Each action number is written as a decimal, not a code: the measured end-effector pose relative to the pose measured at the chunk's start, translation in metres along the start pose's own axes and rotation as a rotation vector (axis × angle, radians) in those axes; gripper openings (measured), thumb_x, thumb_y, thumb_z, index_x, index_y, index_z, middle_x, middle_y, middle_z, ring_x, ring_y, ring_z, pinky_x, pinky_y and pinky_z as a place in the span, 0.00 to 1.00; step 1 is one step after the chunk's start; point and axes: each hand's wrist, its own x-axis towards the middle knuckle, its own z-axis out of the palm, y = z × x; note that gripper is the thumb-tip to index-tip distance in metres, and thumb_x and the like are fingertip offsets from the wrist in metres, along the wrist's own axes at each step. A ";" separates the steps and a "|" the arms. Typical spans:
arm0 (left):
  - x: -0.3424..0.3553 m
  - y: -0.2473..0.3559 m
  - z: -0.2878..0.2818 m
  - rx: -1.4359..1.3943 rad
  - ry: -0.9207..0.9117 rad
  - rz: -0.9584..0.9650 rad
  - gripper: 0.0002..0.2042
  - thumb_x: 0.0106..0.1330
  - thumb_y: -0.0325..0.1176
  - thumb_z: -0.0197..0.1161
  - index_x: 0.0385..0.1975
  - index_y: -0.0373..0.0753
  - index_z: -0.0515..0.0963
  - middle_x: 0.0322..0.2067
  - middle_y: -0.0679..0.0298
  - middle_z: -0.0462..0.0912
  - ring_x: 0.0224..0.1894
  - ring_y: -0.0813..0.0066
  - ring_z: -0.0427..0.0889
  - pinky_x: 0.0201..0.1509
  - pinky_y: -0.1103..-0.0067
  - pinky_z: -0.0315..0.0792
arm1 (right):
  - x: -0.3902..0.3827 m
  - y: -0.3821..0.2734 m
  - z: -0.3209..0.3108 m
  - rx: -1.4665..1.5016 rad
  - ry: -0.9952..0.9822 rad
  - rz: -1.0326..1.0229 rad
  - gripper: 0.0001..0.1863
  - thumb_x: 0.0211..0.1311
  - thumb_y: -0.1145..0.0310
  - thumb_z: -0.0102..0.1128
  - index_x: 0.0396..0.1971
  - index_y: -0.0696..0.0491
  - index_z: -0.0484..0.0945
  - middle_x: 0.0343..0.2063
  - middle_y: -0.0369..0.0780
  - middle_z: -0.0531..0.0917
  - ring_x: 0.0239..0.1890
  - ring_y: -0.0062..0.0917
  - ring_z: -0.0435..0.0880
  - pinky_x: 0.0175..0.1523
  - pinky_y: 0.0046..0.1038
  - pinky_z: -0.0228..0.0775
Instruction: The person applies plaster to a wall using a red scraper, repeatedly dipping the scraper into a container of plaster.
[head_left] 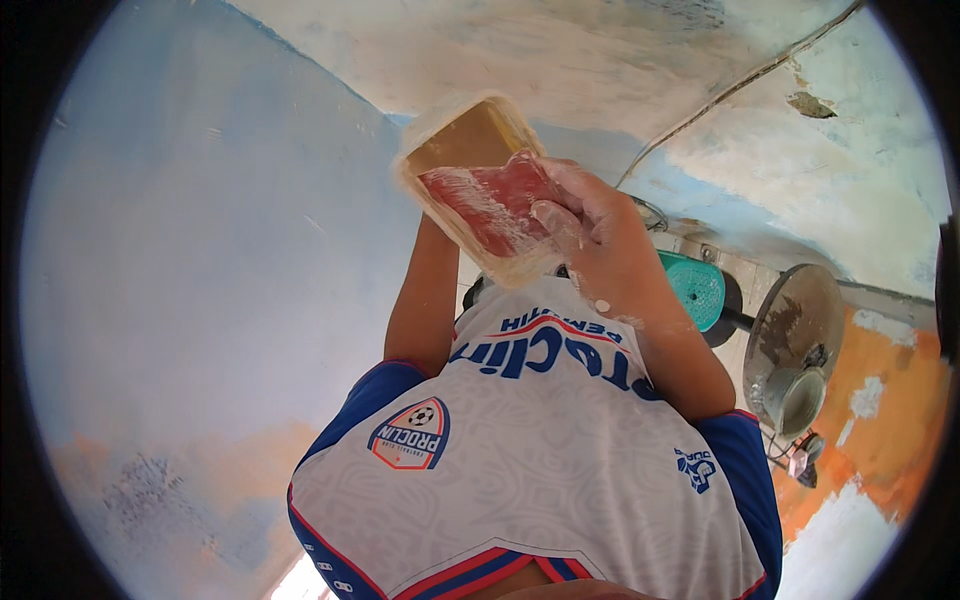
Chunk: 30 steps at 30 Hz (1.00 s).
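In front of my chest, in mid-air, is a rectangular plastic tub [465, 140], its rim coated in pale paste and its inside tan. My left forearm [425, 300] runs up behind it; the left hand is hidden there, supporting the tub from beneath. My right hand [590, 225] pinches a flat red putty spreader [490, 205] between thumb and fingers. White putty streaks the spreader, which lies over the tub's near part and hides what is under it. Dried paste whitens the right fingers and wrist.
A blue-white patchy wall [220, 230] rises on the left, and another wall [720, 120] with a cable [750, 80] lies ahead. To the right are a green stool-like seat [690, 290], a round stained table [795, 320] and a grey pot [800, 400].
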 end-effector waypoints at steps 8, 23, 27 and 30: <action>-0.025 -0.028 0.005 0.031 0.053 0.050 0.45 0.67 0.75 0.44 0.72 0.43 0.63 0.67 0.58 0.72 0.66 0.60 0.73 0.70 0.62 0.69 | 0.001 0.012 -0.045 0.229 -0.164 0.224 0.22 0.74 0.79 0.51 0.65 0.62 0.70 0.50 0.46 0.85 0.47 0.24 0.85 0.54 0.25 0.76; -0.045 0.009 0.016 0.057 0.278 -0.105 0.45 0.68 0.75 0.37 0.73 0.45 0.63 0.67 0.58 0.72 0.67 0.57 0.72 0.71 0.60 0.68 | 0.030 0.044 -0.083 0.401 -0.158 0.307 0.25 0.73 0.72 0.57 0.66 0.61 0.69 0.43 0.41 0.87 0.37 0.19 0.87 0.39 0.19 0.77; -0.041 0.025 0.020 -0.004 0.243 -0.046 0.41 0.70 0.73 0.39 0.66 0.41 0.70 0.58 0.59 0.80 0.57 0.62 0.81 0.62 0.66 0.76 | 0.041 0.037 -0.058 0.340 -0.180 0.318 0.22 0.72 0.73 0.57 0.63 0.62 0.71 0.41 0.41 0.88 0.35 0.17 0.86 0.36 0.16 0.76; -0.038 0.034 0.002 -0.024 0.220 -0.068 0.40 0.70 0.73 0.40 0.65 0.42 0.70 0.57 0.60 0.79 0.57 0.63 0.79 0.62 0.65 0.75 | 0.049 0.030 -0.018 0.317 -0.110 0.304 0.22 0.72 0.73 0.57 0.63 0.62 0.72 0.41 0.40 0.88 0.34 0.15 0.85 0.34 0.15 0.75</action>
